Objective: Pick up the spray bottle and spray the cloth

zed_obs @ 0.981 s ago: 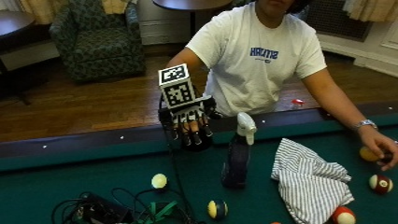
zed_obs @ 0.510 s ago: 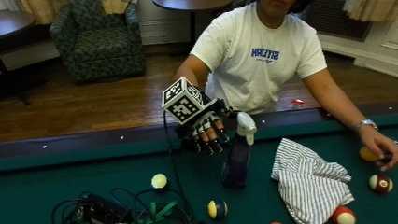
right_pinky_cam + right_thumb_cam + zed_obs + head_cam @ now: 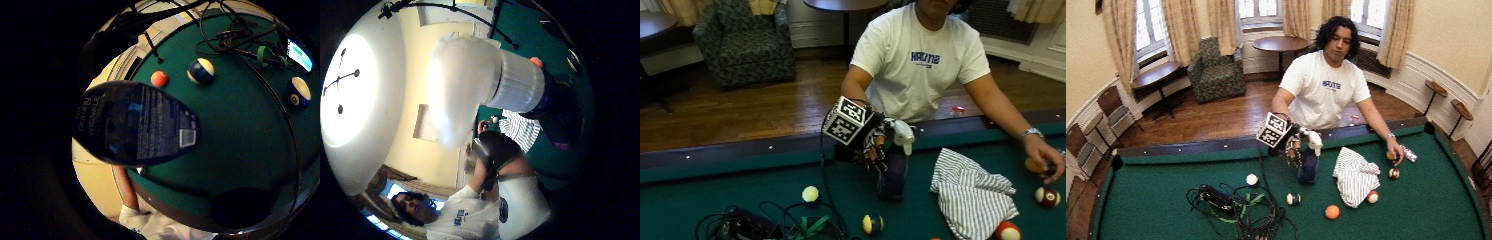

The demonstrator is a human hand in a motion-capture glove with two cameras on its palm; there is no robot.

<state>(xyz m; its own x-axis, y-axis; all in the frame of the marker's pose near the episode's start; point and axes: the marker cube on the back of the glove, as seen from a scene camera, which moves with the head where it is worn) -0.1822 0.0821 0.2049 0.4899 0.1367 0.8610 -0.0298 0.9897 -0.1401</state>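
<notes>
Outside view shows the gloved right hand (image 3: 874, 145) at the neck of the bottle (image 3: 893, 172), which stands upright on the green tabletop (image 3: 720, 190) beside the cloth (image 3: 973, 195). The grip looks wrapped about the bottle's upper part, fingers (image 3: 878, 161) curled down its dark body just under the white head (image 3: 903, 135), though whether they have closed on it I cannot tell for sure. The bottle's base appears still to be on the felt, so I judge the pickup as only beginning; lifting, aiming at the cloth and spraying are all left. The cloth lies crumpled near the bottle, on the side of the person's bare hand (image 3: 1043, 157).

Thumb-side palm view adds what the outside view hides: the head (image 3: 465, 85) and its ribbed collar right against the palm, with the cloth (image 3: 520, 131) beyond. Little-finger-side palm view shows the bottle's labelled body (image 3: 137, 125) close to the palm, and balls (image 3: 201, 70) on the felt past it.
</notes>
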